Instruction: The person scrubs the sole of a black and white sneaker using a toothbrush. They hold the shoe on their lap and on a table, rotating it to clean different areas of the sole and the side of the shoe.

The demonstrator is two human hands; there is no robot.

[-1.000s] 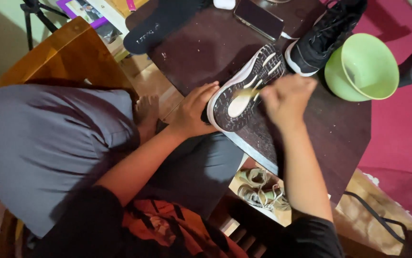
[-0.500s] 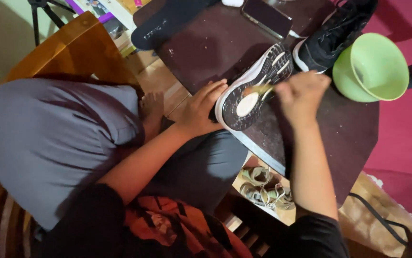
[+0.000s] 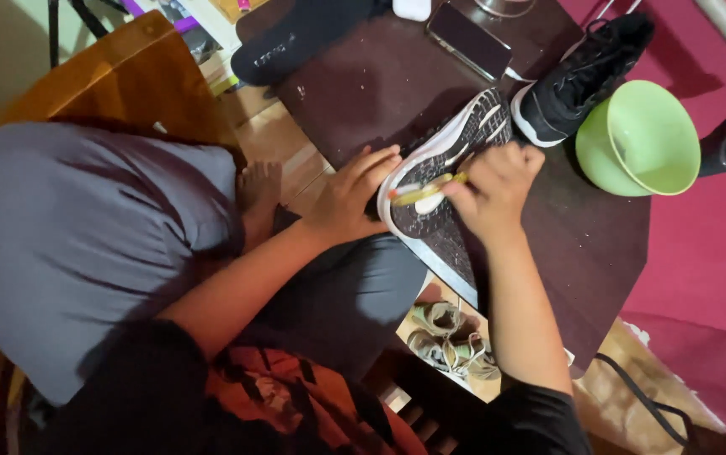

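A black sneaker (image 3: 456,143) lies sole-up on the dark table (image 3: 380,80), its grey and white tread facing me. My left hand (image 3: 350,195) grips its heel end at the table's near edge. My right hand (image 3: 493,187) is closed on a yellow toothbrush (image 3: 422,192), whose head rests across the sole. A second black sneaker (image 3: 582,72) stands upright just beyond, next to a light green bowl (image 3: 639,139).
A dark phone (image 3: 468,40) and a black insole (image 3: 296,38) lie at the table's far side. My grey-clad knee (image 3: 85,236) fills the left. Small shoes (image 3: 447,337) sit on the floor under the table. A wooden chair (image 3: 119,72) stands at the left.
The view shifted slightly. My right hand has moved the toothbrush along the sole toward the heel, while my left hand keeps its hold on the sneaker.
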